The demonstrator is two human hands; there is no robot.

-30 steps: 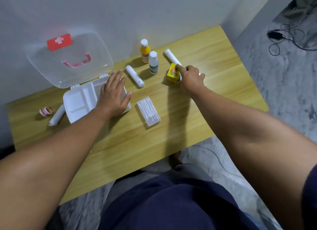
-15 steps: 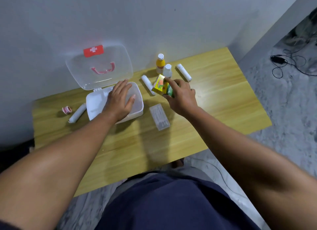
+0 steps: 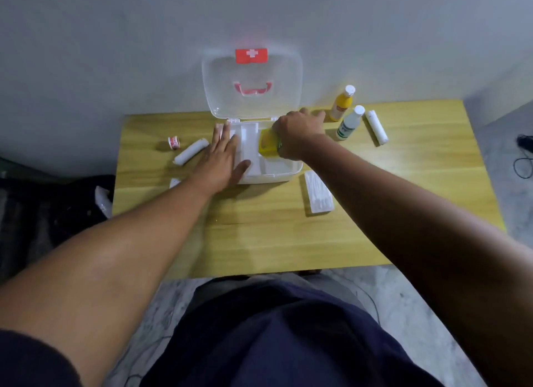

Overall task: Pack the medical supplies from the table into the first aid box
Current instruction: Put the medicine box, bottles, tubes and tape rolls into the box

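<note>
Right hand [image 3: 300, 134] grips a small yellow cardboard box [image 3: 268, 146] over the open white plastic first aid box [image 3: 285, 174]; flat left hand [image 3: 223, 159] steadies it. Best lowered level.

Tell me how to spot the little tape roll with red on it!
Find the open first aid box at the back of the wooden table. Look left of it, past the long white bandage roll. The tape roll is short with red print; its neighbour is plain white.

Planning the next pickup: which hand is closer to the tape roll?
Left. The left hand lies right of the tape roll; the right hand is farther right, over the box.
</note>
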